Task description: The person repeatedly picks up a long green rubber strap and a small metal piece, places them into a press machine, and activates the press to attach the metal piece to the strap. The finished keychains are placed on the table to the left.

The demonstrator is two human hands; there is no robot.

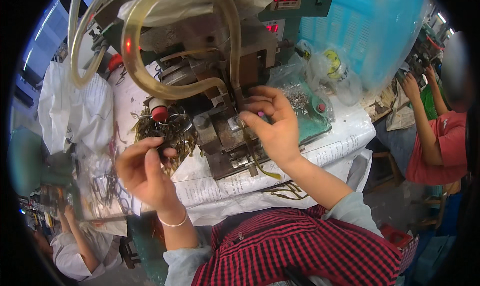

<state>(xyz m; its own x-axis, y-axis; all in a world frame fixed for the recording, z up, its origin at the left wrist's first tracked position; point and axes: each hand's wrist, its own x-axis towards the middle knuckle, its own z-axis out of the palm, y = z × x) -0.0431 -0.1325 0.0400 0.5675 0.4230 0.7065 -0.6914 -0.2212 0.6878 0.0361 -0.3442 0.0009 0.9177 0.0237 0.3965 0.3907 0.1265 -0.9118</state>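
My right hand (274,123) is at the metal press fixture (225,138), thumb and forefinger closed at the upper end of a thin olive-coloured strip (257,162). That strip runs down over the fixture's front, and its free end curves to the right. A small shiny plate (234,123) lies beside my thumb tip. To the left, my left hand (150,173) is beside a tangled pile of similar dark olive strips (175,131). Its fingers are curled and the thumb lies close to the forefinger; what they pinch is too dark to make out.
A red button (160,113) stands behind the pile. Thick yellowish hoses (132,51) loop before the machine. On the right is a green tray (315,118) with small metal bits (296,97), near a blue plastic crate (345,31). Other people work at both sides.
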